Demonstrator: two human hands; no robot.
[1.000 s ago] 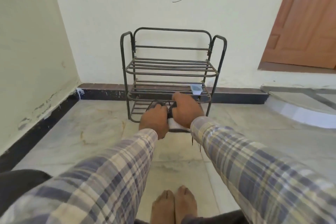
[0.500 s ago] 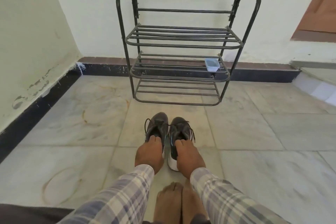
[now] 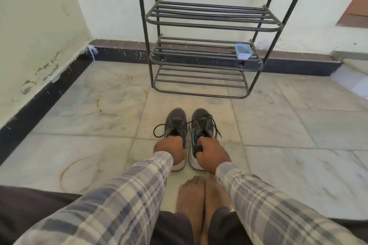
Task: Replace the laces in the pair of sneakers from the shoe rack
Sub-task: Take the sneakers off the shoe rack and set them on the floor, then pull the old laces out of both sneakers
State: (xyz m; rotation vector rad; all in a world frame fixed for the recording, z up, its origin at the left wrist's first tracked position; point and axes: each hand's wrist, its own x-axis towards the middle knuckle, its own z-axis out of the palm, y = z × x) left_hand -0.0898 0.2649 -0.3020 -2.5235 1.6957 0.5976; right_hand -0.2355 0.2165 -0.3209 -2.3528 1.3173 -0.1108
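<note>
Two dark grey sneakers with white soles and black laces stand side by side on the marble floor, toes pointing to the rack. My left hand (image 3: 170,148) grips the collar of the left sneaker (image 3: 176,121), fingers tucked inside its opening. My right hand (image 3: 211,152) grips the collar of the right sneaker (image 3: 202,121) the same way. A loose black lace (image 3: 157,130) loops out to the left; another trails off the right shoe. The black metal shoe rack (image 3: 205,26) stands against the wall behind them.
A small blue-lidded plastic box (image 3: 243,51) sits on the rack's middle shelf at the right. My bare feet (image 3: 197,195) are just behind the shoes. Walls close the left side and back; a raised step (image 3: 352,79) lies at the right.
Both hands carried the sneakers from the rack's low shelf back toward me and set them on the floor. The view has tilted down and come closer.
</note>
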